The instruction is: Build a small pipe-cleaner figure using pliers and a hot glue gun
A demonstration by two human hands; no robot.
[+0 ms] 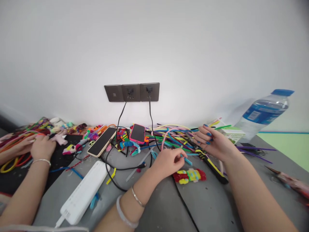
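By the left grip [169, 161], a blue strip [187, 160] is being held narrowly between thumb and finger, over the middle of the bench [212, 206]. At far left, coloured stems [16, 160] are being handled by a co-worker's hands [43, 148], with a pink toy [60, 138] being seen just beside them. Next, a power strip [83, 193] is being borne by the bench, a pale phone [102, 141] lying just behind it. Farther right, a pink phone [138, 133] is being hemmed in by small, bright figures, below wall sockets [131, 92]. Behind the grips, a heap of stems [176, 130] is being backed by the wall. Just right of the left grip, a red-yellow figure [190, 176] is being supported by the bench, near a yellow-black tool [213, 167]. Beside that tool, the right grip [212, 141] is being held raised, fingers curled; whether anything is being gripped there cannot be told. At far right, a bottle [265, 111] is being seen near the wall.
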